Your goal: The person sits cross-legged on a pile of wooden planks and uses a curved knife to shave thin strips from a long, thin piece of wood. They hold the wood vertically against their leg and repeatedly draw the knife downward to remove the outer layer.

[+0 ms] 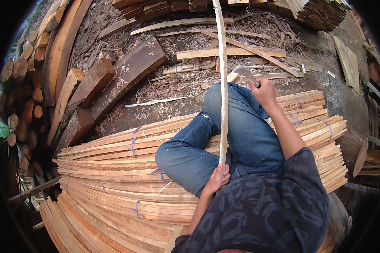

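A long, pale, peeled wooden stick (pixel 223 105) runs from my lap up past the top of the view, over my bent leg. Its near end is in my left hand (pixel 217 179), fingers wrapped round it close to my waist. My right hand (pixel 264 92) grips the dark handle of a knife with a curved blade (pixel 245 74). That blade lies just right of the stick, beyond my raised knee, and seems apart from it. A pale block-like piece of wood (pixel 232 76) shows between blade and stick.
I sit on bundles of sawn wooden strips (pixel 156 207) tied with purple bands. Thick timber beams (pixel 131 69) and stacked logs (pixel 19 92) stand to the left. Loose slats (pixel 236 52) and shavings cover the ground ahead, with a strip stack (pixel 321 14) at the far right.
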The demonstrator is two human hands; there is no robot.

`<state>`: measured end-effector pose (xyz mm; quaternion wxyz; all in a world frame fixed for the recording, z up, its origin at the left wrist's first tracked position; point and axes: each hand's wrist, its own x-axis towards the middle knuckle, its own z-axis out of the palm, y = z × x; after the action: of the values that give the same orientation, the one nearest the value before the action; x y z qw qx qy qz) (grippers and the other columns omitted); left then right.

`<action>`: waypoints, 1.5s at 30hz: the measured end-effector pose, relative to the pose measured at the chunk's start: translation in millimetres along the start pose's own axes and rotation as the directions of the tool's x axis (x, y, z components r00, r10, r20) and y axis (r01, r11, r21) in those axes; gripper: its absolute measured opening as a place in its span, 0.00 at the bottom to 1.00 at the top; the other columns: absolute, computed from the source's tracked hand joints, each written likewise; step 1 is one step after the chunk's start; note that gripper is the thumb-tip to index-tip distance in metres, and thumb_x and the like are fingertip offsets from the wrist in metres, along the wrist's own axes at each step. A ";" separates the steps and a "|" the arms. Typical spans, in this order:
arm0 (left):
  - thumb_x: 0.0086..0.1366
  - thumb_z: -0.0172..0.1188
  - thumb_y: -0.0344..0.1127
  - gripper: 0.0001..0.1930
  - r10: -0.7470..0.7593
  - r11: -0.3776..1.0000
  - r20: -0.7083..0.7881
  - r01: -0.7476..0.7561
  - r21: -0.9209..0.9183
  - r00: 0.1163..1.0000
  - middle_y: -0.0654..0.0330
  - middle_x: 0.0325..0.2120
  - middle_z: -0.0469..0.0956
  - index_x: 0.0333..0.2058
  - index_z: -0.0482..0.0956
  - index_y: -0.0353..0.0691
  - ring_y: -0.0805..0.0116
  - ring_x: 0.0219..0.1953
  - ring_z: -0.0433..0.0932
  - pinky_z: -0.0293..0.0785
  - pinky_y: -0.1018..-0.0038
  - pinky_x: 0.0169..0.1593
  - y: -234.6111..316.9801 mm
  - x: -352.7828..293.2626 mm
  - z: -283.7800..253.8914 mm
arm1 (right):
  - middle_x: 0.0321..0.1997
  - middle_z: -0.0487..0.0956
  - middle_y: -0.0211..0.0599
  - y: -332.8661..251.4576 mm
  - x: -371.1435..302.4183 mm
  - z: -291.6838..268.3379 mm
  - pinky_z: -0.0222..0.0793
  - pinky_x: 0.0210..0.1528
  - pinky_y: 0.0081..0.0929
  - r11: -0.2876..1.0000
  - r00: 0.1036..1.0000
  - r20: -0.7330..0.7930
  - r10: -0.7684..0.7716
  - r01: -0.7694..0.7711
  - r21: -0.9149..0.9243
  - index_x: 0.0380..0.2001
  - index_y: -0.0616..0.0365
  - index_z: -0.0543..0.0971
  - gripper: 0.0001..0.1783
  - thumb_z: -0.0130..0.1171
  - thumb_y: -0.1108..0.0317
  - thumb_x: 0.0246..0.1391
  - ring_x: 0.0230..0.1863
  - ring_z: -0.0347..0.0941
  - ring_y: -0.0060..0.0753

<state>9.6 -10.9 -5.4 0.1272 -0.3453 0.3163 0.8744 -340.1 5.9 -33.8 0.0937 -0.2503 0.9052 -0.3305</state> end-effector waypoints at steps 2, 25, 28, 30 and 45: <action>0.69 0.30 0.65 0.28 0.005 0.999 -0.003 -0.005 0.037 1.000 0.73 0.11 0.51 0.24 0.57 0.46 0.82 0.11 0.47 0.45 0.81 0.15 -1.1 3.5 -0.3 | 0.20 0.78 0.50 -7.1 -39.1 -6.7 0.74 0.33 0.40 0.982 0.982 0.089 -0.169 0.176 -0.075 0.22 0.59 0.82 0.15 0.59 0.58 0.48 0.26 0.77 0.51; 0.68 0.28 0.67 0.28 -0.019 1.000 -0.005 0.019 -0.001 1.000 0.74 0.11 0.50 0.23 0.55 0.48 0.82 0.10 0.46 0.44 0.82 0.13 -2.7 5.5 -6.8 | 0.24 0.80 0.47 -32.5 43.5 24.9 0.75 0.35 0.40 0.965 0.994 0.015 -0.108 0.108 -0.238 0.26 0.54 0.83 0.10 0.60 0.62 0.43 0.30 0.79 0.47; 0.68 0.27 0.67 0.28 -0.040 0.999 -0.008 0.040 0.006 0.999 0.74 0.11 0.50 0.23 0.55 0.48 0.82 0.10 0.47 0.45 0.82 0.13 -2.9 5.3 -3.5 | 0.19 0.79 0.44 -32.5 -5.1 20.6 0.74 0.32 0.40 0.895 0.916 0.179 -0.359 0.392 -0.213 0.23 0.53 0.83 0.09 0.60 0.60 0.45 0.26 0.79 0.46; 0.68 0.28 0.66 0.28 -0.018 1.000 -0.007 0.018 0.009 1.000 0.74 0.11 0.50 0.23 0.55 0.48 0.82 0.10 0.47 0.45 0.82 0.13 -1.9 6.3 -4.6 | 0.19 0.79 0.39 -30.2 -7.2 21.5 0.73 0.29 0.38 0.843 0.870 0.205 -0.449 0.488 -0.225 0.21 0.51 0.81 0.07 0.62 0.60 0.43 0.24 0.78 0.42; 0.70 0.32 0.61 0.27 0.047 0.993 -0.111 -0.034 0.114 0.993 0.73 0.12 0.51 0.22 0.58 0.46 0.82 0.12 0.49 0.45 0.81 0.16 -0.4 3.1 1.3 | 0.29 0.79 0.59 0.8 104.7 32.0 0.72 0.39 0.44 0.983 0.980 0.080 0.184 -0.183 -0.025 0.29 0.68 0.81 0.21 0.59 0.55 0.51 0.35 0.77 0.58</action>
<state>6.8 -9.8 -7.0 0.1105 -0.3804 0.3786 0.8365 -419.5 -65.2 -59.2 0.1587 -0.1800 0.9227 -0.3018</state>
